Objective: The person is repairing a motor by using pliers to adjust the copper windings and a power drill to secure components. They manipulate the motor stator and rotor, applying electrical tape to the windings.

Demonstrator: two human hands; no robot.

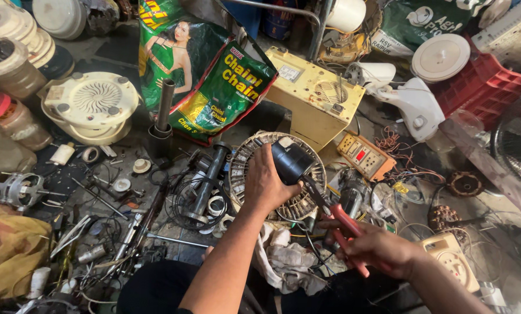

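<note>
at mid-frame your left hand [264,181] clasps a black motor [289,161] over the round vented housing [244,157]; your right hand [376,247] grips red-handled pliers [344,224] beside it.

- I count two bare hands: my left hand [266,180] and my right hand [376,247].
- One black cylinder [291,161], gripped by the left fingers.
- One pair of red-handled pliers [344,229].
- One round slotted fan motor housing [254,157].
- One yellow metal box [312,93].
- Two green printed bags [225,93] [164,52].
- One orange switch board [366,156].
- One red crate [481,81].
- One white rag [286,256].
</note>
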